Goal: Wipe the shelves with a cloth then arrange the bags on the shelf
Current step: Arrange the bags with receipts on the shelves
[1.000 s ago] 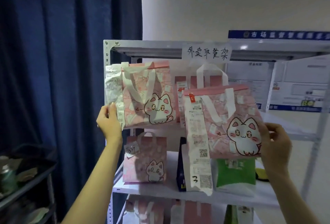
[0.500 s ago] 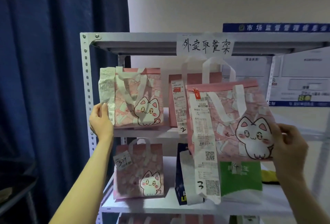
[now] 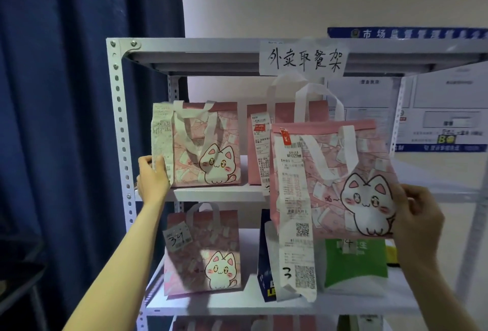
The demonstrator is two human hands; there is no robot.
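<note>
At frame right, the right hand (image 3: 416, 221) pinches the lower corner of a pink cat bag (image 3: 335, 180) held upright just before the upper shelf (image 3: 211, 194) (open space lies rightward); the left hand (image 3: 151, 180) grips the shelved bag (image 3: 200, 146) at centre left.

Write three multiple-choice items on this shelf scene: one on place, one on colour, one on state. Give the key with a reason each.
1. Where does the left hand rest?
A. on the top-left bag's edge
B. on the curtain
C. on the paper sign

2. What colour is the bag below the held bag?
A. red
B. green
C. white

3. The held bag is:
A. standing on the shelf
B. lying flat
C. held up off the shelf

Key: A, fingers touch its receipt side; B, green shows beneath; C, the right hand grips its corner in the air.
</note>
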